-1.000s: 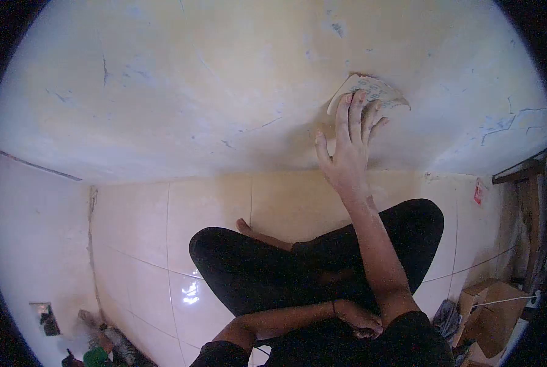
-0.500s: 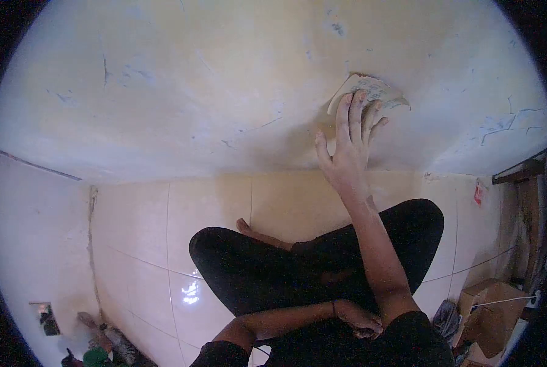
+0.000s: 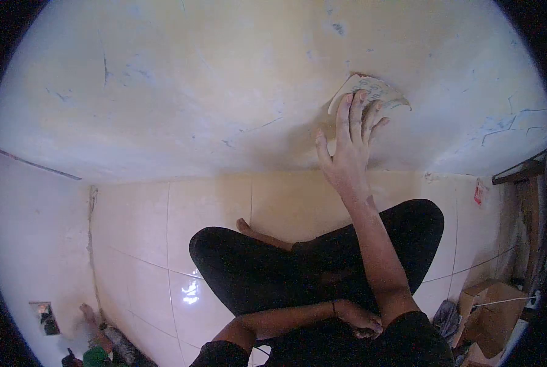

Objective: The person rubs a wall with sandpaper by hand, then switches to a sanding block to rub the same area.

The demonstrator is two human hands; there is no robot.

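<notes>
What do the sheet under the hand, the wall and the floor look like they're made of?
Sheet: thin, stiff paper, possibly sandpaper; pale printed back and a curled edge under the right hand.
Wall: painted plaster, matte, with hairline cracks and scuffed patches.
Floor: glazed cream tile, glossy, with grout lines and a bright reflection.

Matt, scuffed plastered wall (image 3: 224, 92), gritty sandpaper sheet (image 3: 377, 92), glossy floor tiles (image 3: 212, 208), brown cardboard box (image 3: 490, 315)
</notes>
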